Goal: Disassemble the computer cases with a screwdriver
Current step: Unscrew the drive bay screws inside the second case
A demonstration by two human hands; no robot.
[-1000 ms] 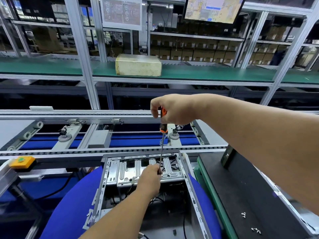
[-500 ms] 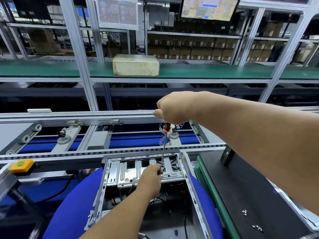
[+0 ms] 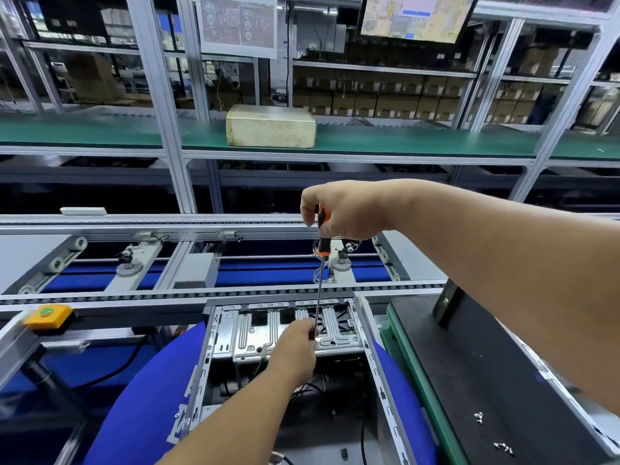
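A screw inside the open computer case [image 3: 369,360] was judged to be under removal, most likely one that fastened the silver drive bracket [image 3: 255,333] at the case's far end. The case lay at the 6 o'clock side of the view, on a blue cushion [image 3: 141,407], its open side turned up. The screwdriver [image 3: 320,273] was held nearly upright, its orange and black handle at 12 o'clock from the bracket and its thin shaft run down into the case.

The handle was gripped by the right hand [image 3: 342,209], fingers and thumb curled round its top, with the forearm stretched in from the 3 o'clock edge and the wrist raised well above the case. The lower shaft was pinched by the fingertips of the left hand [image 3: 295,347], which had been brought up from 6 o'clock with its back to the camera; the tip and the screw head were hidden behind this hand, so seating could not be confirmed.

For the next move, downward pressure and a steady turn of the handle would be called for, with the shaft kept in line by the left fingers so that the tip was not cammed out. A freed screw would then need to be lifted clear, perhaps to join the loose screws [image 3: 478,417] seen on the black panel [image 3: 469,380] at 4 o'clock.
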